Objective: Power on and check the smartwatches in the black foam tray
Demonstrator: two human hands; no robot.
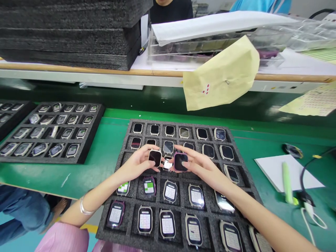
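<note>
A person is holding two watches side by side, one in each hand.
The left hand (143, 161) is pinching a pale watch (155, 158), the right hand (198, 161) a purple watch (181, 162); thumbs are overlapping the screens, probably steadying them face-on to the wearer. Below both hands, a foam tray (129, 218) is separating other watches (170, 191), likely against scratches. Left of the left hand, another tray (91, 140) is lying on the tabletop (110, 129).

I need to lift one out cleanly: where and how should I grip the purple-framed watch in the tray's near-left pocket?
Grip the purple-framed watch by its two long side edges, probably from straight above: it lies face up in a foam pocket, whose walls hamper a sideways approach.
</note>
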